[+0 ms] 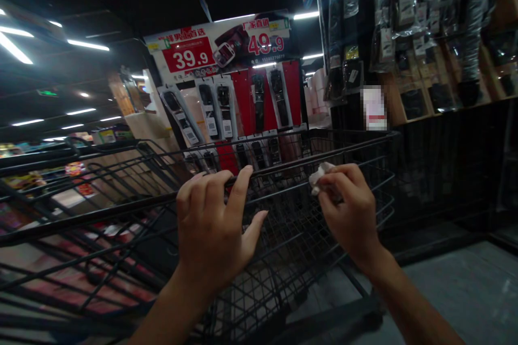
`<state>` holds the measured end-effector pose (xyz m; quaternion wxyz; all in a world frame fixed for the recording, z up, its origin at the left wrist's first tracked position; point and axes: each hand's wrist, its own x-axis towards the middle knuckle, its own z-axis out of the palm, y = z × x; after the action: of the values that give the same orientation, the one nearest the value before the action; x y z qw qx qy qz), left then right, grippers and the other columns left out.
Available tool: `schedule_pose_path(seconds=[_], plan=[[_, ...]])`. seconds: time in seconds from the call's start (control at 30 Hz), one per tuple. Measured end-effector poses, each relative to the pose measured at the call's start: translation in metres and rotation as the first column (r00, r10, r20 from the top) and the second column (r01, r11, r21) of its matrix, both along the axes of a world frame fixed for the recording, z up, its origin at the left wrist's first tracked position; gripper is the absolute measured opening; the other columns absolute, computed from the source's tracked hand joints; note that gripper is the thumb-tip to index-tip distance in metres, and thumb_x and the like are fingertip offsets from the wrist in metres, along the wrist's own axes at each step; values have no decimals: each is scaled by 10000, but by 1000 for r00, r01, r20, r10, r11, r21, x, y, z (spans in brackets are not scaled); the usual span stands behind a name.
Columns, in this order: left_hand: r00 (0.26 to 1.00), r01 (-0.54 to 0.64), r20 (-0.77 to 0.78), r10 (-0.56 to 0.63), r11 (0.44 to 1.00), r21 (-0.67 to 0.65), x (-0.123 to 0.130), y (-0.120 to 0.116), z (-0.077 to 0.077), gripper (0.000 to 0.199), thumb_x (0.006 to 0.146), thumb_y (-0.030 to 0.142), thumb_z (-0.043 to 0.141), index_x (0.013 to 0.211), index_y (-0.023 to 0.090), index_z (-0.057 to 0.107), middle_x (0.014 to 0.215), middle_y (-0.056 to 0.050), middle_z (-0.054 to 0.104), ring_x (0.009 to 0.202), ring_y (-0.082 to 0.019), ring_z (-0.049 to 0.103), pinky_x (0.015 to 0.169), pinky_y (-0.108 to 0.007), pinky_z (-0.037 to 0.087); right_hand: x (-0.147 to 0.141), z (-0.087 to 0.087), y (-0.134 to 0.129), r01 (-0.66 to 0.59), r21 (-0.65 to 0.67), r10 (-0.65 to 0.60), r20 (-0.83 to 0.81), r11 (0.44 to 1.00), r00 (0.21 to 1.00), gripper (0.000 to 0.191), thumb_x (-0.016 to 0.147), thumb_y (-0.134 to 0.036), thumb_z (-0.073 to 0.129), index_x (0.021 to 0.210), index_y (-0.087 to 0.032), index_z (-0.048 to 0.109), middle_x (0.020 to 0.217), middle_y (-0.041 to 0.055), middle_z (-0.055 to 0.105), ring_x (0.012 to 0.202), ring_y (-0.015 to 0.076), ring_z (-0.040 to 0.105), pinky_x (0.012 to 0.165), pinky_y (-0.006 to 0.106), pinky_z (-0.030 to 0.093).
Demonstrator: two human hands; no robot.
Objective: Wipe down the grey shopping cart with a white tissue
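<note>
A black wire shopping cart (283,168) stretches across the view. At its top rail, left of centre, my left hand (218,221) rests with fingers over or against the bar and the thumb spread out; nothing shows in it. To the right, my right hand (350,207) pinches a crumpled white tissue (321,177) between thumb and fingers, beside the same rail. The tissue overlaps the rail in view; whether it touches the metal I cannot tell.
Behind the cart stands a belt display with packaged belts (279,97) under a red and white price sign (188,54). More wrapped goods (404,5) hang at the upper right, above wooden display boxes (413,102). Grey floor (465,275) shows at the lower right.
</note>
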<state>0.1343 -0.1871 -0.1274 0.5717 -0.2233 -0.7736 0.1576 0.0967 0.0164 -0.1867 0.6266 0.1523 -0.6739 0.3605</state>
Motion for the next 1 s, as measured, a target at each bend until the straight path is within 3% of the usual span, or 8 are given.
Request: schedule_pose_path(seconds=[0.13, 0.2, 0.3, 0.47, 0.6, 0.7, 0.83, 1.0], plan=[[1000, -6, 18, 6, 1000, 18, -1, 4, -1, 538, 829, 383, 579, 1284, 108, 496, 1106, -165, 522, 1075, -334, 473, 963, -512, 370, -14, -5, 19, 84, -224, -69, 76, 971, 995, 209, 745, -87, 556, 921, -199, 561, 854, 13, 543, 761, 150, 560, 666, 302, 496], [1000, -1, 31, 0, 1000, 24, -1, 6, -1, 555, 818, 395, 572, 1285, 103, 498, 1105, -166, 515, 1074, -343, 467, 960, -521, 367, -17, -7, 20, 50, -360, -8, 115, 932, 993, 292, 734, -132, 590, 1018, -189, 551, 881, 17, 568, 746, 150, 570, 665, 310, 497], [999, 9, 35, -10, 1000, 24, -2, 8, -1, 564, 811, 401, 559, 1283, 98, 501, 1102, -164, 509, 1069, -342, 464, 961, -524, 364, -15, -8, 10, 6, -457, 75, 161, 890, 984, 252, 741, -184, 610, 991, -181, 577, 909, 28, 565, 727, 143, 571, 643, 299, 492], [999, 8, 41, -9, 1000, 22, -2, 8, -1, 572, 800, 399, 555, 1285, 98, 503, 1103, -165, 507, 1075, -348, 457, 960, -529, 362, 4, -6, -24, -30, -386, 100, 161, 922, 982, 113, 777, -154, 583, 881, -190, 606, 905, 35, 545, 740, 140, 564, 611, 270, 487], [999, 12, 36, -12, 1000, 23, -2, 7, 0, 587, 792, 399, 561, 1289, 92, 504, 1104, -172, 508, 1078, -356, 456, 961, -531, 360, 17, -7, -49, -103, -270, 133, 94, 957, 987, 206, 783, -51, 511, 879, -197, 619, 884, 36, 571, 786, 154, 587, 647, 278, 505], [999, 11, 31, -12, 1000, 21, -2, 7, -1, 591, 788, 402, 562, 1287, 89, 506, 1104, -175, 507, 1076, -353, 456, 965, -530, 358, 21, -11, -58, -108, -284, 127, 52, 953, 990, 253, 780, -14, 500, 899, -189, 638, 918, 51, 592, 857, 169, 610, 712, 291, 523], [1000, -1, 9, 1, 1000, 16, -4, 9, -1, 591, 793, 411, 558, 1287, 90, 506, 1105, -175, 506, 1069, -346, 458, 970, -533, 357, 23, -25, -64, -183, -238, 200, 49, 954, 979, 282, 796, 1, 494, 937, -193, 643, 932, 49, 596, 865, 156, 624, 740, 273, 536], [999, -35, 2, 35, 999, 6, -3, 13, 0, 544, 817, 386, 557, 1282, 108, 511, 1088, -170, 516, 1042, -335, 475, 946, -536, 379, 25, -57, -63, -211, -207, 237, 112, 955, 965, 295, 792, 20, 474, 915, -194, 635, 925, 49, 583, 861, 155, 629, 766, 275, 544]])
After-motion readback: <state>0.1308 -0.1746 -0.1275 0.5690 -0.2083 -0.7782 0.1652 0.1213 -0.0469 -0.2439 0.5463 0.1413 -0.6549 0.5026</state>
